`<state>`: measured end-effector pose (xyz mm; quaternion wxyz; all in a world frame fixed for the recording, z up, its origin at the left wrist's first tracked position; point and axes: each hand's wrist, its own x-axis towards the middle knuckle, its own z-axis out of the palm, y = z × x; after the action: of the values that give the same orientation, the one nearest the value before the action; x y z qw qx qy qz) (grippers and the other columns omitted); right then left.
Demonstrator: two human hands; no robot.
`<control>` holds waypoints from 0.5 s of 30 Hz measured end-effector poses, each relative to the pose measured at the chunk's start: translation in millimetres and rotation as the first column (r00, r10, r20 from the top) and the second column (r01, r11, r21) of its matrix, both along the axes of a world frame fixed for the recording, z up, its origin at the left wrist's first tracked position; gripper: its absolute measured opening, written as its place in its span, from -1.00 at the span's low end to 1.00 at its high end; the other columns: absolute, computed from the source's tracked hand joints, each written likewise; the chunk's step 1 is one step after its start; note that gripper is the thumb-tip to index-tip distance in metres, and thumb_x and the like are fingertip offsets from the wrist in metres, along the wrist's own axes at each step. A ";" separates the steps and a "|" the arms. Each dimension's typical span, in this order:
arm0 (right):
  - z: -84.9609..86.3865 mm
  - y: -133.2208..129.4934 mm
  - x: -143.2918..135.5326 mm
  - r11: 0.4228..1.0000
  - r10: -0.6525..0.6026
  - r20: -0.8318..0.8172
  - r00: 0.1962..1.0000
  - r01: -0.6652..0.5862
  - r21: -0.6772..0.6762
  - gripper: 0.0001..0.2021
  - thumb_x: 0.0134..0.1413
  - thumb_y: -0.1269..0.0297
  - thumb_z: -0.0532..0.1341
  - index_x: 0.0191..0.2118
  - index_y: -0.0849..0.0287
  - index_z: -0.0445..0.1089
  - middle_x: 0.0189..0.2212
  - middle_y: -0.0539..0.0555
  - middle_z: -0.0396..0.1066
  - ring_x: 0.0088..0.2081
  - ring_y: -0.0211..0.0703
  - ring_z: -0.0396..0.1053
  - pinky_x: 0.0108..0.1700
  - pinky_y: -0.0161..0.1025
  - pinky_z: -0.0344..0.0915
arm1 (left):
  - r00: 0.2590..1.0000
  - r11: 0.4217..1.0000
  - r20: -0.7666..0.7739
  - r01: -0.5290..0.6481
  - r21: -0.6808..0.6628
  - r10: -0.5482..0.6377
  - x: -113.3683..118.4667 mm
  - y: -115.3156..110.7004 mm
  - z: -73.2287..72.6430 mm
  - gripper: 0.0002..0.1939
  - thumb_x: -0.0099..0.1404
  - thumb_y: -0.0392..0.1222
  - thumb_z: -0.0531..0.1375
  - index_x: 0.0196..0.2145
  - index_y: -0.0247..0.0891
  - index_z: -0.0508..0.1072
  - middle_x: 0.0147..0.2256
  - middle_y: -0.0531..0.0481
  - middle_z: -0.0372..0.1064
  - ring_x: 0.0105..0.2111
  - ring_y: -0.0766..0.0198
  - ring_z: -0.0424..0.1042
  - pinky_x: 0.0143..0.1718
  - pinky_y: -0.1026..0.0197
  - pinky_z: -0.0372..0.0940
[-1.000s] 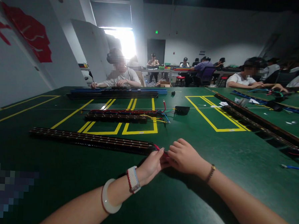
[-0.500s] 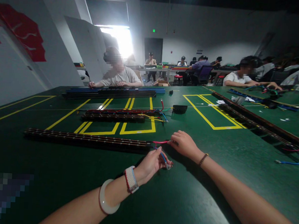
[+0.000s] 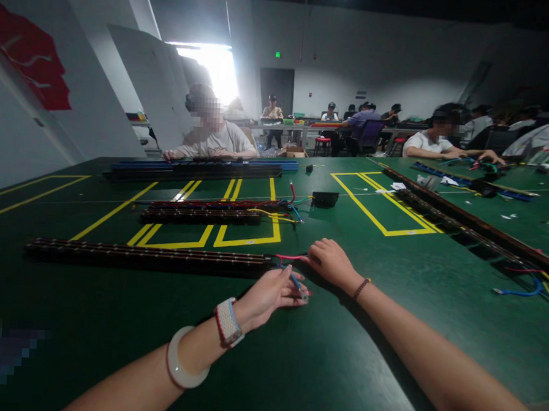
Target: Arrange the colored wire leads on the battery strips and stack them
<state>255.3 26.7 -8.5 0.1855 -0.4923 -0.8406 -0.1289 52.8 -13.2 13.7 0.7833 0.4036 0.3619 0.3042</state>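
Note:
A long dark bar-shaped assembly (image 3: 152, 255) with rows of shiny spots lies crosswise in front of me. A red cable (image 3: 290, 256) and a blue cable (image 3: 295, 282) come out of its right end. My right hand (image 3: 330, 261) is closed around the far end of the red cable, hiding its tip. Just nearer to me, my left hand (image 3: 270, 294) has the blue cable between thumb and fingers. The fingers are fairly straight, and a metal ring lug shows at the cable's end by the fingertips.
Beyond lie shorter bars with coloured cables (image 3: 200, 214) and a black connector block (image 3: 325, 199). Another long bar (image 3: 476, 222) runs along the right. Yellow tape (image 3: 406, 231) marks the green table (image 3: 367, 370). Co-workers sit across it, one behind blue and black bars (image 3: 193, 170).
The view has shifted slightly, so most things appear a little further left. My left fingers have straightened around the blue cable. My right hand keeps its grip on the red one.

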 end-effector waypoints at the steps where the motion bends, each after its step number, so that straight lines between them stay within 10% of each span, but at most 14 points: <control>1: 0.3 -0.7 -0.2 1.000 -0.001 0.001 1.000 0.001 0.000 -0.68 0.20 0.06 0.07 -0.46 0.16 0.29 -0.47 0.05 0.33 -0.37 -0.17 0.17 -0.29 -0.24 0.02 | 0.999 1.000 -0.045 0.019 0.011 -0.019 -1.5 1.8 0.2 -0.71 0.32 -0.06 0.05 -0.29 -0.39 0.34 -0.41 -0.16 0.43 -0.33 0.15 0.49 -0.23 0.08 0.37; 15: 3.6 -8.0 -3.6 0.996 -0.013 -0.105 0.994 0.003 -0.092 -0.69 0.20 0.04 0.05 -0.32 0.17 0.36 -0.38 0.10 0.35 -0.29 -0.12 0.21 -0.21 -0.20 0.09 | 0.904 0.967 -0.414 0.192 0.165 -0.109 -7.4 7.5 -2.9 -0.39 0.16 0.31 0.03 -0.41 -0.39 0.41 -0.49 -0.17 0.47 -0.72 0.36 0.32 -0.71 0.33 0.18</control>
<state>251.7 18.7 -4.8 0.2065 -0.5098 -0.8327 -0.0645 45.4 -5.7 10.8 0.6687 0.5614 0.4496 0.1883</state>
